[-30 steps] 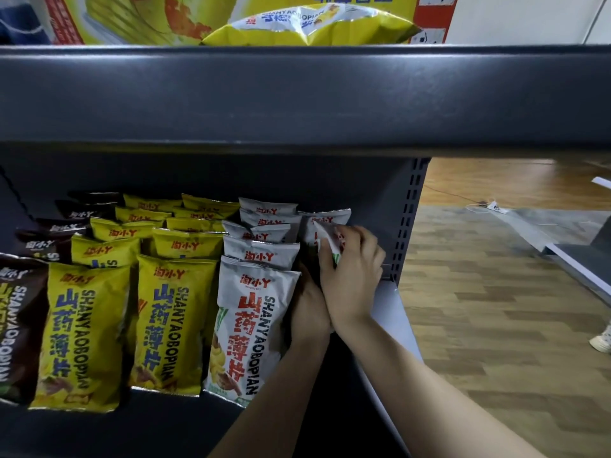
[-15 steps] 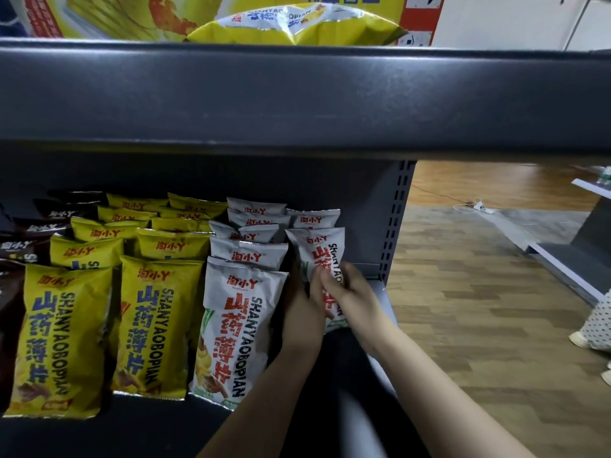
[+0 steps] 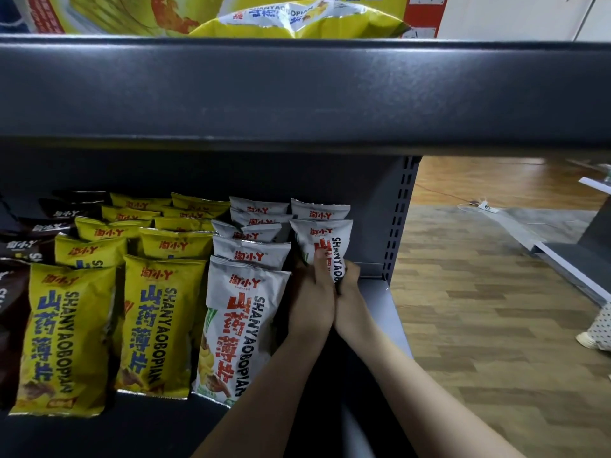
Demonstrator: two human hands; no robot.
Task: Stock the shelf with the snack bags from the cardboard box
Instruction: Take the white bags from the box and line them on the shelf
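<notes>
Head view, close, down into shelf

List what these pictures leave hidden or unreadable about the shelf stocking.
All in the head view:
- Cardboard box: not in frame, so the bags left to stock cannot be counted.
- White bag: its lower half is behind the left hand and right hand.
- Right hand's fingers: tucked behind the bag; grip unclear.
- Dark bags: cut off by the left edge.
- Top-shelf yellow bag: cut off by the top edge and the shelf lip.

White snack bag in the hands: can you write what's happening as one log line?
step: placing white snack bag | left hand: grips bag | right hand: grips bag | spot: rightmost row, lower shelf | released: not yet
</notes>
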